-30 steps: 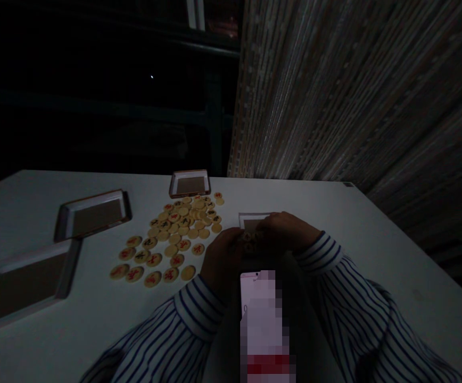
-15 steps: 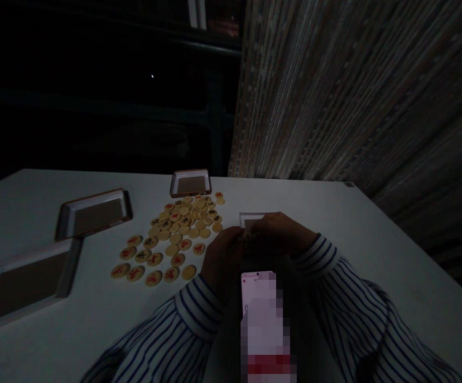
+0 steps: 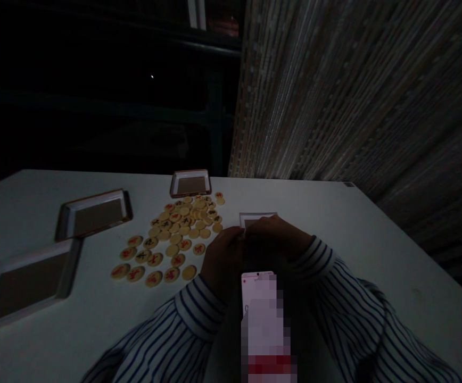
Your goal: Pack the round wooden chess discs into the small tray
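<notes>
Head view: white-rimmed tray [image 3: 250, 222] central on white table [image 3: 382, 255], brownish floor partly visible. Left hand [image 3: 221, 258] and right hand [image 3: 281, 238] close together over its near part, fingers curled; cannot tell what either pinches, contents there lost in shadow. Leftward, loose xiangqi pieces [image 3: 175, 239]. Far tray [image 3: 191, 184], middle tray [image 3: 99, 215]: brown floors exposed. Left tray [image 3: 25, 282] cut off by frame. Phone [image 3: 255, 290] screen pixelated.

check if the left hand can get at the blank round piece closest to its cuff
Probably yes: the blank piece lies on the tabletop just left of the left hand, with nothing visible between them. That hand is close to the right hand, so it would likely need to swing outward.
</notes>
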`<state>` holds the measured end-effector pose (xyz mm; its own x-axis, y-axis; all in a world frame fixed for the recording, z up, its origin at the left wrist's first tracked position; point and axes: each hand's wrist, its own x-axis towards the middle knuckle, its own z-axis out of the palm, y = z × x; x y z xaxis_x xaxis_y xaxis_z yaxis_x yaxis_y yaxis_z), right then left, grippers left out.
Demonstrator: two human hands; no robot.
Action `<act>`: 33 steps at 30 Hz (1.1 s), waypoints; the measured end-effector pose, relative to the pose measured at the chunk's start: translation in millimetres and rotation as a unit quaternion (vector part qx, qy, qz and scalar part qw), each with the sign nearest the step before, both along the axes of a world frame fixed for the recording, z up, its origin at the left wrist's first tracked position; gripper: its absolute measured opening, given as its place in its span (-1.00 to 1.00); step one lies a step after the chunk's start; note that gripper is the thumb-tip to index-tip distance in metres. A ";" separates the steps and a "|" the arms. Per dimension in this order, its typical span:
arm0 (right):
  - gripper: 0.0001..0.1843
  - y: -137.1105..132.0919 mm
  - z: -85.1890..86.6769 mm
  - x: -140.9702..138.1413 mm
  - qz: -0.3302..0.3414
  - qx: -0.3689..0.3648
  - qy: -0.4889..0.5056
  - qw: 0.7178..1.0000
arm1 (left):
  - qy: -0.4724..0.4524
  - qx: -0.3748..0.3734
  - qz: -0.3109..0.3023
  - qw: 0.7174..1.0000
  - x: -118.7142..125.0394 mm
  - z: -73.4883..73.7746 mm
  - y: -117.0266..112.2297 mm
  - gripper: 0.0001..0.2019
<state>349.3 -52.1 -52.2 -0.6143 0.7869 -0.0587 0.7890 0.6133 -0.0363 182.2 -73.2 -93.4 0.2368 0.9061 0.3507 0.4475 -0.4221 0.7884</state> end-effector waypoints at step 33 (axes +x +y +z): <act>-0.51 -59.9 -50.5 59.9 -0.230 0.068 0.294 0.925 | 0.107 0.100 -0.045 0.988 -3.2 -4.5 -14.9 -0.74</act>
